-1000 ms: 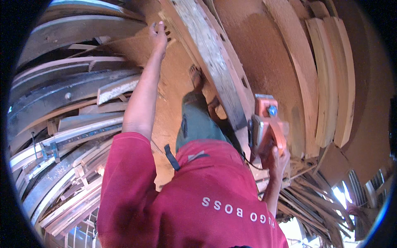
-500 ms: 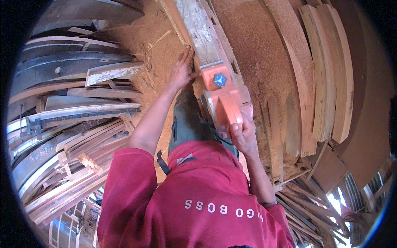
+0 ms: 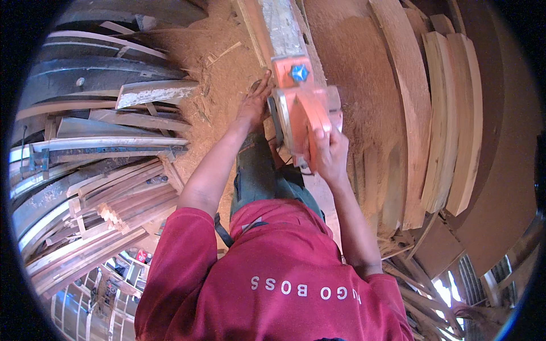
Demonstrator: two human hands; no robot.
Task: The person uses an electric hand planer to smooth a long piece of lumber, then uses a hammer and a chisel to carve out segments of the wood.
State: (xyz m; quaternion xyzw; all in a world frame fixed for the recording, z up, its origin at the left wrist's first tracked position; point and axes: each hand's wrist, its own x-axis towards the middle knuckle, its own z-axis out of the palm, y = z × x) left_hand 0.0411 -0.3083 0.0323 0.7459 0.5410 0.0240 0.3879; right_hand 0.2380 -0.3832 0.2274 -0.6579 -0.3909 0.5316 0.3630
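My right hand is wrapped round the rear handle of an orange electric hand planer with a blue star-shaped knob at its front. The planer rests on top of a long wooden beam, whose upper face shows pale, worn patches. Beside the beam's left side is my left hand, fingers stretched forward and holding nothing. Its fingertips lie close to the wood; whether they press on it I cannot tell. The planer's underside is hidden.
Sawdust covers the ground on both sides of the beam. Stacked boards fill the left. Thick curved planks lie at the right, with a long board nearer. Loose sticks are piled at lower right.
The planer and my right hand have moved forward along the beam, away from my body. My left hand stays beside the beam, slightly nearer to me. The view has shifted a little.
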